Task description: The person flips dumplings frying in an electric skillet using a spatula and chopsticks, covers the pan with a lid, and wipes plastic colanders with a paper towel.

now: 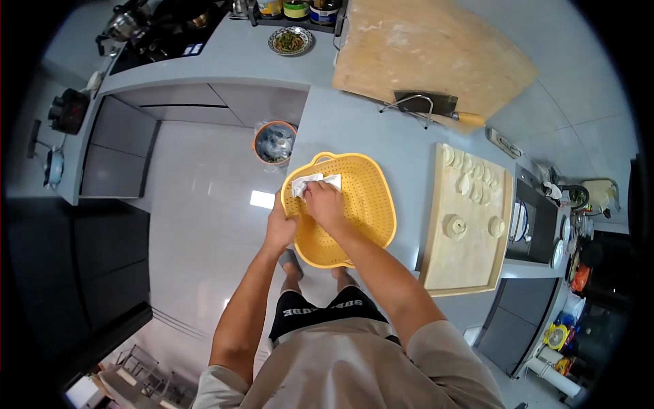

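A yellow perforated basket is in front of me at the counter's edge, tilted so that its inside shows. My left hand grips its left rim, with the fingers partly hidden behind the wall. Inside the basket, my right hand presses a crumpled white paper towel against the upper left wall. The fingers of that hand are closed on the towel.
Right of the basket, a wooden tray holds several dumpling-like pieces and dough lumps. A large wooden board stands behind a cleaver in a rack. A lined bin stands on the floor. A plate of food sits farther back.
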`<state>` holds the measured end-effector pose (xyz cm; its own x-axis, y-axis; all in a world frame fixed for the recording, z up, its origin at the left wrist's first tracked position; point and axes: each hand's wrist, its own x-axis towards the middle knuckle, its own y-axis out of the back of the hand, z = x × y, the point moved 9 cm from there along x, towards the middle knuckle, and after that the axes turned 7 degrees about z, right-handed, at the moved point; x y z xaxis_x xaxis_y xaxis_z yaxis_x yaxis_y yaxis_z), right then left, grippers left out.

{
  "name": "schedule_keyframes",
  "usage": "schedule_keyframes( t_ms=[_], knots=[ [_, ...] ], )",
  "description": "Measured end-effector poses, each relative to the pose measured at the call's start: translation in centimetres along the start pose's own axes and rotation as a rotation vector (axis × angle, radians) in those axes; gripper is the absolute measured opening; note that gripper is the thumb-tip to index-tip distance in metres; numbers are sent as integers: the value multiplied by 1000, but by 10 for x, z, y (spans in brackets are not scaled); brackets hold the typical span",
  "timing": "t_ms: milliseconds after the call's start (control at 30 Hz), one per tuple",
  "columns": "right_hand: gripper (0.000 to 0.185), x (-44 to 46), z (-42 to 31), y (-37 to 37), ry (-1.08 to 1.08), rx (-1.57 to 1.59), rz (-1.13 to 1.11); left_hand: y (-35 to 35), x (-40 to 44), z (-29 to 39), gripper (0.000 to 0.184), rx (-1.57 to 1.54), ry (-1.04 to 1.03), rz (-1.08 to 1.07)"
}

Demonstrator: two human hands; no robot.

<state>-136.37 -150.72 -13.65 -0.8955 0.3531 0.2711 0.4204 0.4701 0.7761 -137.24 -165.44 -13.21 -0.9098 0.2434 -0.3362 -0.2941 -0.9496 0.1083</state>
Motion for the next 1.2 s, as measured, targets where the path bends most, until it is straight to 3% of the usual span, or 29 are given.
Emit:
schedule_keyframes(
  t_ms=[167,233,267,333,500,567,700,833,900,967,1033,1067,1133,1200],
  knots=[
    [13,10,30,13,-194,-74,18,-1,5,-1,73,-67,-22,40],
    [18,2,40,11,-436,-34,14,-2,6,6,73,-75,-27,54],
    [18,2,39,4,-440,-37,14,-2,8,8,73,-74,-24,49],
    [16,4,10,-10,-130,-66,-28,-1,6,11,73,31,-22,72],
    [12,19,36,18,-157,-68,31,0,11,12,73,-17,-113,58],
    [12,11,53,19,-327,-84,80,1,11,13,74,8,-121,75],
    [10,13,13,-14,-61,31,-52,-2,11,12,72,60,-112,72],
    [11,29,36,25,-43,-41,-99,-1,12,7,70,0,-103,95],
    [13,20,67,35,-304,-106,-63,-2,13,10,68,11,-98,82],
    [11,14,65,42,-244,-136,-11,0,10,11,66,27,-93,60],
    [10,5,70,44,-381,4,-213,1,14,9,60,66,6,-40],
    [10,2,68,52,-384,1,-199,5,11,17,60,66,-5,-50],
    [14,-8,70,70,-474,103,-116,5,4,11,52,86,225,-156],
    [14,-21,54,101,-555,199,-69,1,-6,15,52,64,221,-161]
  ],
)
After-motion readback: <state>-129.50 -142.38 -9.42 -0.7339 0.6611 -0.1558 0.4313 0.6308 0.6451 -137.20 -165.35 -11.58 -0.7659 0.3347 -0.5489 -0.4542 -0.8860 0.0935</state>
